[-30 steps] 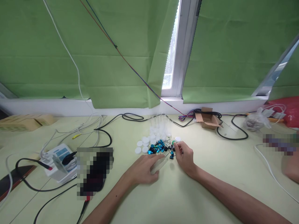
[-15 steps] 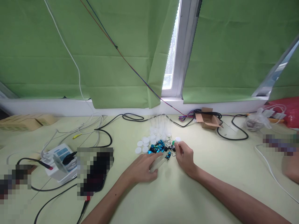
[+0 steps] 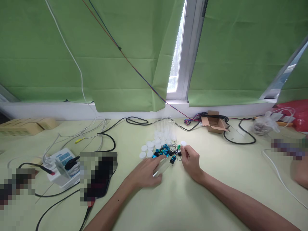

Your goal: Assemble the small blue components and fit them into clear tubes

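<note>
A blue-and-black fitting (image 3: 173,158) sits tilted at the near end of the gap between two bare hands on a pale counter (image 3: 192,208), as I follow through the head camera from afar. Half a second ago it was already by the tube; a second ago it stood farther right, close under the right hand (image 3: 192,160). That shift puts it just beside the forward end of the clear tube (image 3: 161,168), and I judge the two are being worked together; whether they touch, I cannot tell. The left hand (image 3: 145,173) has kept its place, gripping the tube between thumb and forefinger. The right hand's fingertips are drawn into a pinch near a thin metal rod (image 3: 177,149), though I cannot tell if they hold it. Just beyond lie more blue and black fittings (image 3: 166,148), flanked by round white caps (image 3: 143,148).
</note>
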`<move>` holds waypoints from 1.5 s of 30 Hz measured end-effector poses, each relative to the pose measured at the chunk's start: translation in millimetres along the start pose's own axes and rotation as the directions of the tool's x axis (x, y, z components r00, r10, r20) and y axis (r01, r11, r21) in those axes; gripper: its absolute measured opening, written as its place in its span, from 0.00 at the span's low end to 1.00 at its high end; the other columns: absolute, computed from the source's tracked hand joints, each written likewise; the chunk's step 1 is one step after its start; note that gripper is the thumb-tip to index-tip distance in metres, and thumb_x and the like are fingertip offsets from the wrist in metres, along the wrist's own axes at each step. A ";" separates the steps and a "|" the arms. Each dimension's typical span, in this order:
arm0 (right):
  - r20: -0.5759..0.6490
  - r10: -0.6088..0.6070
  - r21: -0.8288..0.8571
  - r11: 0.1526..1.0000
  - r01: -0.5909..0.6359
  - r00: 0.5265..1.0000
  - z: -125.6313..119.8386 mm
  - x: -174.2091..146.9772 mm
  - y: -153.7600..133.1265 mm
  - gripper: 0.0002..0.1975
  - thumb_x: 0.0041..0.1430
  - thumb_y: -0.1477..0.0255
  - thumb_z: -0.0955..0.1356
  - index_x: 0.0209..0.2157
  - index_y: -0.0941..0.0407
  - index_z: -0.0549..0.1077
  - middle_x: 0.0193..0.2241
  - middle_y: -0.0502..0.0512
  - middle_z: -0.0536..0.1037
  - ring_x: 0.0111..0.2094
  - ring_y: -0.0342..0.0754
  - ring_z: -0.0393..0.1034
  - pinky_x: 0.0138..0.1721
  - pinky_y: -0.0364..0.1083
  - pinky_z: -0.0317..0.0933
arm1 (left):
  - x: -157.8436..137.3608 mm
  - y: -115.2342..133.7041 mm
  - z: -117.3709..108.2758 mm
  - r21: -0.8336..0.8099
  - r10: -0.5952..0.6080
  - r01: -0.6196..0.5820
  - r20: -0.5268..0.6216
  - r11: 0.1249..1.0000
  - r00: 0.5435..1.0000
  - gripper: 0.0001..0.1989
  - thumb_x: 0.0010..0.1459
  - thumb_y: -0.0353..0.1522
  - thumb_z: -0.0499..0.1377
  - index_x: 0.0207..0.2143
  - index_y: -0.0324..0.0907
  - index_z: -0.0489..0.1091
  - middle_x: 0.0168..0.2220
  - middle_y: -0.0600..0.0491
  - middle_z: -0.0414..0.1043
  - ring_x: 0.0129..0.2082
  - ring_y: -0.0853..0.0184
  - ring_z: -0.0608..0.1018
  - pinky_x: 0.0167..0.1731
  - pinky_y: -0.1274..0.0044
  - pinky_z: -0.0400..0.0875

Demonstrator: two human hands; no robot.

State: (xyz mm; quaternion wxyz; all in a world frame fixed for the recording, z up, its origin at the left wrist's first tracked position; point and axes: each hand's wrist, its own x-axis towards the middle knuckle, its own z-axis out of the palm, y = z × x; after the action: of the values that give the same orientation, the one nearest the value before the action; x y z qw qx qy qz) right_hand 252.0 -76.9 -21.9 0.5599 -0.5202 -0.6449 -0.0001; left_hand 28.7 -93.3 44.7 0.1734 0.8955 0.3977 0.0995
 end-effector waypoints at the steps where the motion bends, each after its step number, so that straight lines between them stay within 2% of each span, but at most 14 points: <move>1: 0.001 0.005 0.002 1.000 -0.005 1.000 0.1 0.2 0.1 0.19 0.66 0.70 0.61 0.20 0.54 0.53 0.18 0.44 0.53 0.19 0.41 0.46 0.22 0.43 0.44 | -0.1 0.8 -1.1 -0.009 0.003 -0.003 -0.003 1.000 1.000 0.31 0.48 0.31 0.54 0.57 0.48 0.58 0.27 0.57 0.67 0.26 0.65 0.69 0.27 0.76 0.57; 16: -0.030 0.056 0.001 0.998 -0.056 0.998 0.6 2.1 1.5 0.20 0.66 0.69 0.61 0.20 0.54 0.51 0.18 0.43 0.50 0.19 0.41 0.45 0.22 0.44 0.43 | -4.2 0.2 -9.9 -0.123 -0.016 0.019 0.024 0.992 1.000 0.32 0.48 0.32 0.56 0.58 0.50 0.57 0.27 0.58 0.66 0.28 0.66 0.68 0.28 0.77 0.58; 24: -0.050 0.071 0.006 0.997 -0.071 0.996 1.1 3.0 0.0 0.20 0.66 0.69 0.61 0.20 0.54 0.51 0.17 0.43 0.50 0.19 0.41 0.44 0.21 0.43 0.43 | -8.0 -1.2 -15.1 -0.236 -0.025 0.024 0.000 0.971 1.000 0.33 0.47 0.31 0.57 0.58 0.49 0.57 0.29 0.58 0.66 0.26 0.69 0.66 0.27 0.77 0.60; 34: -0.049 0.095 -0.015 0.995 -0.096 0.994 1.6 3.1 1.2 0.21 0.66 0.69 0.60 0.20 0.54 0.49 0.18 0.43 0.49 0.20 0.41 0.44 0.22 0.43 0.42 | -11.7 -7.6 -20.8 -0.309 -0.005 0.011 0.019 0.951 1.000 0.33 0.49 0.30 0.57 0.58 0.50 0.55 0.32 0.58 0.63 0.30 0.69 0.65 0.33 0.77 0.63; 40: -0.046 0.091 -0.014 0.996 -0.092 0.995 0.9 3.0 1.0 0.20 0.66 0.69 0.60 0.20 0.54 0.49 0.18 0.43 0.49 0.20 0.41 0.44 0.22 0.43 0.42 | -10.4 -9.7 -20.6 -0.433 0.010 -0.009 -0.001 0.901 1.000 0.33 0.48 0.28 0.57 0.57 0.49 0.55 0.32 0.59 0.60 0.25 0.73 0.64 0.28 0.79 0.62; 45: -0.028 0.061 -0.012 0.998 -0.062 0.998 1.7 1.3 2.7 0.20 0.66 0.70 0.60 0.21 0.54 0.49 0.18 0.43 0.49 0.20 0.40 0.44 0.22 0.43 0.42 | -8.7 -7.7 -18.0 -0.453 -0.003 0.007 0.010 0.891 1.000 0.30 0.50 0.28 0.57 0.56 0.49 0.56 0.32 0.59 0.62 0.26 0.73 0.66 0.27 0.79 0.63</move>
State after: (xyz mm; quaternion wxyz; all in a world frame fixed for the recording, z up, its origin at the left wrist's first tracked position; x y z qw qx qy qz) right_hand 252.8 -73.8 -23.2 0.5652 -0.5434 -0.6207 0.0056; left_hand 12.0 -90.8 58.0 0.3791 0.8299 0.3650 0.1851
